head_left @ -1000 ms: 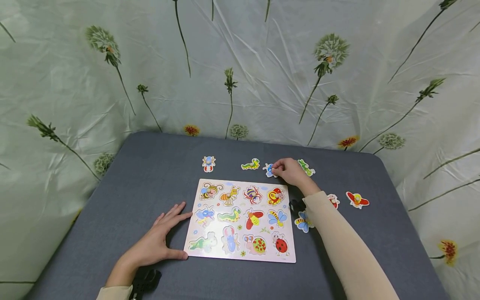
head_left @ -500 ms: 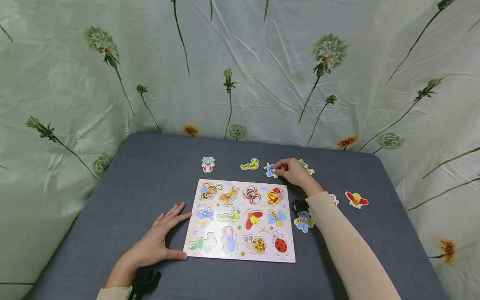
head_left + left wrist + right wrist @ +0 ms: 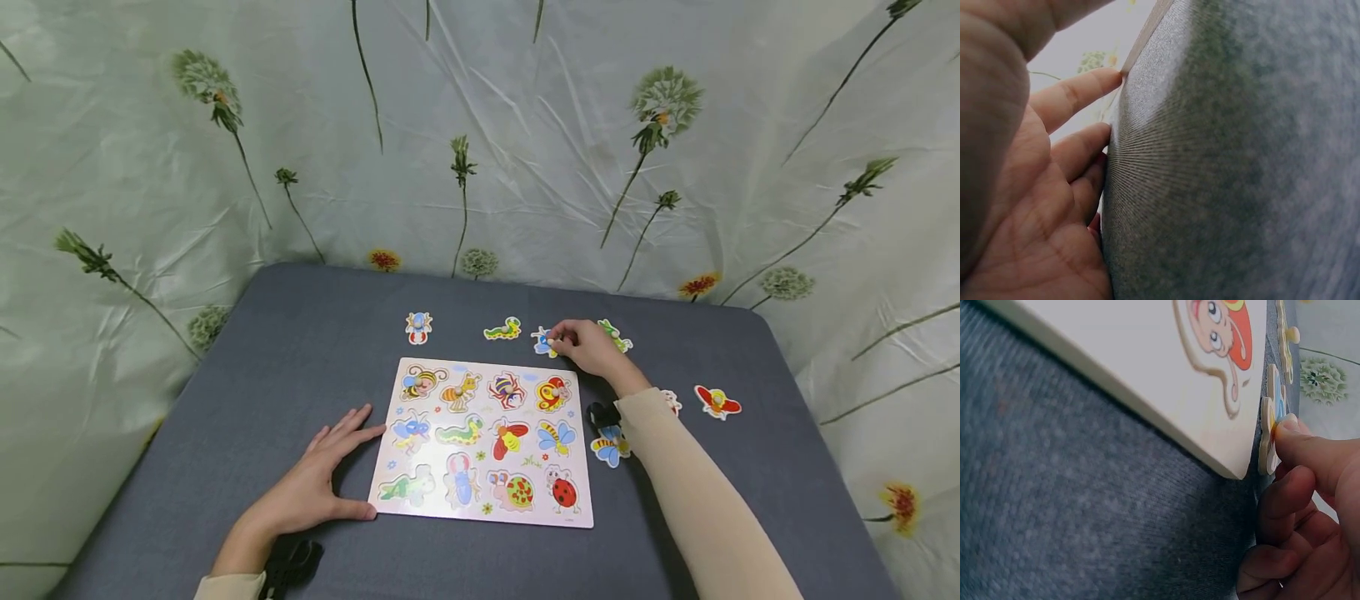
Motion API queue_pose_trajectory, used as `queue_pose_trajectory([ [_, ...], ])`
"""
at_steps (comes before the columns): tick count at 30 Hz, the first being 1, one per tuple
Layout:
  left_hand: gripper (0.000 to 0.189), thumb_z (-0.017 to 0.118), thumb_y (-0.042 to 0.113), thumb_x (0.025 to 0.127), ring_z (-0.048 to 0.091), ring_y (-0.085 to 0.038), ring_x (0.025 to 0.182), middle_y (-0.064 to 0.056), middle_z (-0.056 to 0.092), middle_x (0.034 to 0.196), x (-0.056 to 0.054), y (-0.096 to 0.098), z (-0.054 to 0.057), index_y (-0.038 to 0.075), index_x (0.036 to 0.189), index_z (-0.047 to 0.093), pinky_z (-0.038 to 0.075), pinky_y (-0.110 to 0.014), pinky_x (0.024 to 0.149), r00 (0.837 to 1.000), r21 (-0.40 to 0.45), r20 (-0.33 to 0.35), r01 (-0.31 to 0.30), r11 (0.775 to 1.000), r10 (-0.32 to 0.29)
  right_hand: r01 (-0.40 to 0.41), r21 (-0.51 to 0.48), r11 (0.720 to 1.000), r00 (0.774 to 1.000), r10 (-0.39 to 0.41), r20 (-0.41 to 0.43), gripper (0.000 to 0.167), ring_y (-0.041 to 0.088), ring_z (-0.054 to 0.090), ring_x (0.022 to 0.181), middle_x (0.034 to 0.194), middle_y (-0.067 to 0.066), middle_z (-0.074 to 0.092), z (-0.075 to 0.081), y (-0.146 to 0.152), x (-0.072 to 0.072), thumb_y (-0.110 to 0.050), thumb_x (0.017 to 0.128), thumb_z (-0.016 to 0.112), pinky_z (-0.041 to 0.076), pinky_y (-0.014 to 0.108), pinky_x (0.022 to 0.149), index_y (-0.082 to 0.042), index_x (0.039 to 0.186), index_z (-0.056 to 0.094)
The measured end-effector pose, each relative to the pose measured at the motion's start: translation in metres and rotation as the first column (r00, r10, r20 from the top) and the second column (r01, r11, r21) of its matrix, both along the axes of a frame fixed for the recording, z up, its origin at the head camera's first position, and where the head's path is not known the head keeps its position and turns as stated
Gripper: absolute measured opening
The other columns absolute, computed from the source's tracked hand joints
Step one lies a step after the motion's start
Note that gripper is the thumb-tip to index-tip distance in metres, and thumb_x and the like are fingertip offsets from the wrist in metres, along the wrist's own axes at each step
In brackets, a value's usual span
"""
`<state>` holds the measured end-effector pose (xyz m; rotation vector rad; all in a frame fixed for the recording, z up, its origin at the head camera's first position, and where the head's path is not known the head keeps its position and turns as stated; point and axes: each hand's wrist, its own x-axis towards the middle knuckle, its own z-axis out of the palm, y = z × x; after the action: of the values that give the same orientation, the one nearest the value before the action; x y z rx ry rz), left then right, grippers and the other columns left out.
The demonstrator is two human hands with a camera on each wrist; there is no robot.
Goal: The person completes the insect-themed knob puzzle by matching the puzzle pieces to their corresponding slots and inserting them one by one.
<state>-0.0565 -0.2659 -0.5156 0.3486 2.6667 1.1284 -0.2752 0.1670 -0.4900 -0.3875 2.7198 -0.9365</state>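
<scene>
My right hand (image 3: 596,348) pinches the small knob of a blue insect puzzle piece (image 3: 543,341) beyond the board's top right corner. In the right wrist view, this wooden piece (image 3: 1270,434) stands close over the cloth, thumb and finger at its knob. The pale pink puzzle board (image 3: 442,458) lies flat, with printed insects in rows. My left hand (image 3: 322,471) is spread at its left side, thumb at the lower corner and a fingertip at the edge. In the left wrist view, two fingers (image 3: 1079,97) reach the board's side.
A caterpillar piece (image 3: 502,330) and a blue-and-red beetle piece (image 3: 418,328) lie beyond the board. Right of it are a green insect piece (image 3: 618,337), a blue-winged piece (image 3: 609,450) and a red-winged piece (image 3: 717,402). My right sleeve (image 3: 697,483) partly covers another piece (image 3: 674,401).
The right hand has shifted very slightly to the right and nearer, with the blue insect piece still in its pinch. The left hand and the board stay in place.
</scene>
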Motion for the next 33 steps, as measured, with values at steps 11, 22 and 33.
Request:
queue_pose_trajectory([
  [11, 0.110, 0.102, 0.050, 0.062, 0.019, -0.048, 0.165, -0.011, 0.027, 0.179, 0.0016, 0.0004, 0.0010, 0.030, 0.159, 0.053, 0.009, -0.079, 0.125, 1.000, 0.016, -0.015, 0.004, 1.000, -0.004, 0.022, -0.017, 1.000, 1.000, -0.022, 0.023, 0.014, 0.020, 0.051, 0.077, 0.084, 0.005, 0.056, -0.0015, 0.0013, 0.0010, -0.013, 0.106, 0.067, 0.041, 0.032, 0.071, -0.003, 0.114, 0.072],
  [22, 0.110, 0.103, 0.049, 0.062, 0.020, -0.049, 0.165, -0.011, 0.027, 0.179, 0.0007, -0.0001, -0.0015, 0.030, 0.158, 0.054, 0.009, -0.079, 0.124, 0.999, 0.027, -0.032, 0.009, 1.000, -0.008, 0.042, -0.048, 0.998, 0.998, -0.040, 0.048, 0.018, 0.018, 0.049, 0.076, 0.083, 0.004, 0.056, -0.0015, 0.0036, -0.0021, -0.013, 0.105, 0.070, 0.040, 0.031, 0.071, 0.000, 0.116, 0.073],
  [33, 0.110, 0.103, 0.048, 0.062, 0.020, -0.049, 0.165, -0.011, 0.027, 0.179, 0.0010, -0.0006, -0.0021, 0.030, 0.159, 0.053, 0.010, -0.078, 0.125, 0.999, 0.026, -0.035, 0.010, 1.000, -0.009, 0.036, -0.028, 0.999, 0.999, -0.035, 0.032, 0.018, 0.020, 0.049, 0.075, 0.082, 0.005, 0.056, -0.0035, 0.0027, -0.0026, -0.013, 0.106, 0.068, 0.039, 0.033, 0.071, -0.002, 0.117, 0.075],
])
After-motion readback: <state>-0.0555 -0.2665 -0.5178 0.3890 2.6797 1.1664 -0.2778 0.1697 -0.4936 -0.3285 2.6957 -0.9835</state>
